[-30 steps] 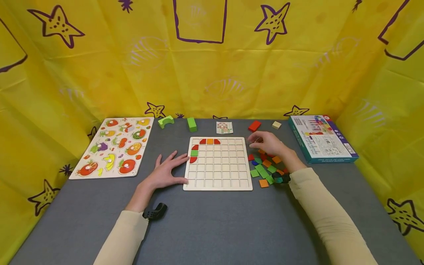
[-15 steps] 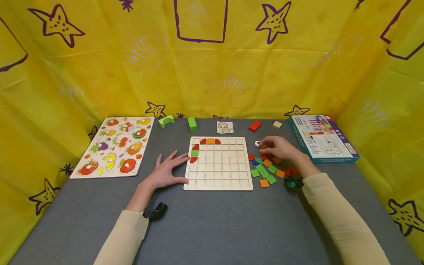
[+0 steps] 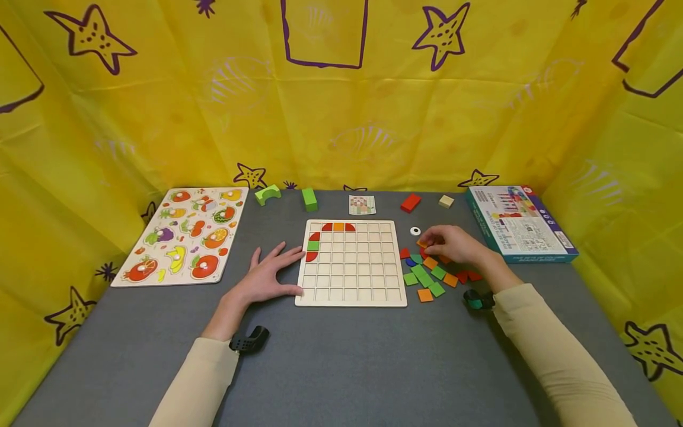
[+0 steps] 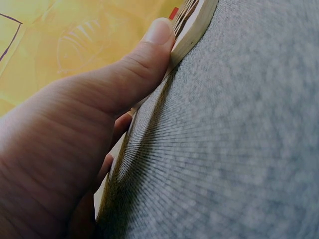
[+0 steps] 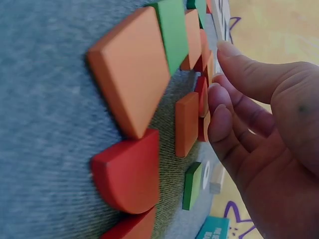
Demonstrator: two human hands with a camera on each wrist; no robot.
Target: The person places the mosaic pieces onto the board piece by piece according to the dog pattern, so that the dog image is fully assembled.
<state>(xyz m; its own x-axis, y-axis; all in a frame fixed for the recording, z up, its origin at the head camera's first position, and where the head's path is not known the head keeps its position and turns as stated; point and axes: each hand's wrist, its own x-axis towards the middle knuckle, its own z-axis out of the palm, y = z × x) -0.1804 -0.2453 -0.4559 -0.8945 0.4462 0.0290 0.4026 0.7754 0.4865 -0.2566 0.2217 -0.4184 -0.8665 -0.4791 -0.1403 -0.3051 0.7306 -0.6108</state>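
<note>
My left hand (image 3: 272, 279) lies spread beside the left edge of the wooden grid board (image 3: 352, 290), its thumb and fingertips at the rim. In the left wrist view the thumb presses on the board edge (image 4: 192, 37). Red rounded tiles (image 3: 311, 257), a green tile (image 3: 313, 245) and an orange tile (image 3: 338, 227) fill some cells along the board's left and top. At the pile right of the board, my right hand (image 3: 455, 244) pinches a small orange square tile (image 3: 422, 243) between thumb and fingertips. More green (image 3: 421, 276), orange (image 5: 132, 69) and red tiles (image 5: 129, 174) surround it.
A white ring-like disc (image 3: 415, 231) with a black centre lies above the pile. Behind the board are a pattern card (image 3: 362, 205), green blocks (image 3: 309, 200), a red block (image 3: 410, 203) and a pale block (image 3: 446, 201). A fruit puzzle (image 3: 187, 237) stands left, a box (image 3: 520, 225) right.
My right hand has drawn back from the far side of the pile, rightward and nearer, to the orange tile, uncovering the white disc. The left hand has stayed at the board.
</note>
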